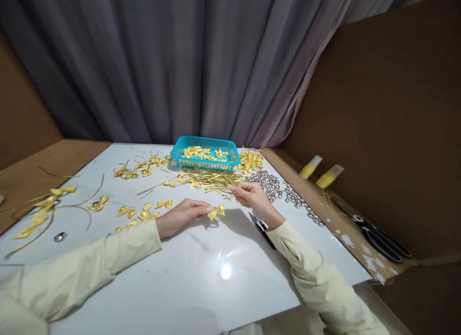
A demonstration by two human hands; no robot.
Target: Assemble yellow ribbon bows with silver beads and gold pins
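A small yellow ribbon bow (pixel 217 212) is pinched between the thumb and fingers of my left hand (pixel 185 216), held just over the white board. To its right, my right hand (pixel 254 196) is closed in a pinch at the near edge of a pile of gold twist ties (pixel 216 180). Whatever sits between those right fingertips is too small to make out. Black-handled thread snips (pixel 262 229) lie beneath my right wrist, partly hidden by the sleeve. Several loose yellow bows (pixel 146 214) rest left of my left hand.
Behind the ties stands a blue basket (pixel 176 155) with yellow bows inside. Silver round gems (pixel 268 183) spread along the right. Large black scissors (pixel 378 239) and two yellow-filled tubes (pixel 329 176) lie on the brown right edge. Bows with gold cords (pixel 46 205) lie far left.
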